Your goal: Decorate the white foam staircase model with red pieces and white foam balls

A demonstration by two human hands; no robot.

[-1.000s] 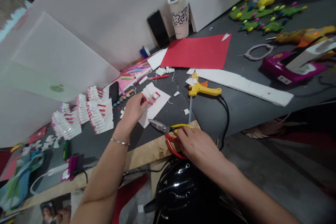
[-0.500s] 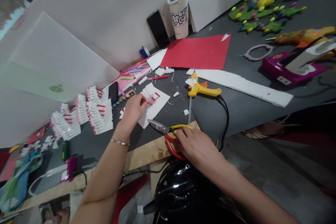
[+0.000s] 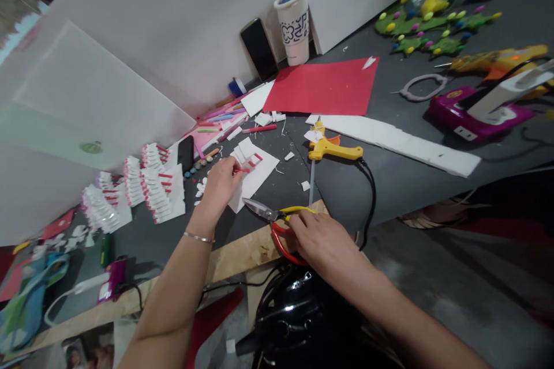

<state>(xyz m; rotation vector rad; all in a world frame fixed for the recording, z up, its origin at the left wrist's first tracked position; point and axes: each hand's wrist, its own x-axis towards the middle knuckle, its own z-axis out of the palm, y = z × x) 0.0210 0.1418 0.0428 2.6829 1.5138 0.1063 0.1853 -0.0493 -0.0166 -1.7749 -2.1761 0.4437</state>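
Note:
My left hand is closed in a pinch on a small red strip, low over a white foam sheet. Two more red strips lie beside it on the sheet, along with narrow white foam pieces. In my right hand is a pair of scissors with red and yellow handles. Its blades point left toward the lower edge of the sheet. A yellow glue gun lies just beyond the scissors, a clear glue stick extending from its rear.
Finished-looking white foam models with red strips stand to the left. Red foam sheet, a long white strip, a cup and a phone are farther back. A purple socket block sits at right.
My left hand has shifted slightly, and the red strip in it sits nearer in line with the other strips. My right hand with the scissors has barely moved.

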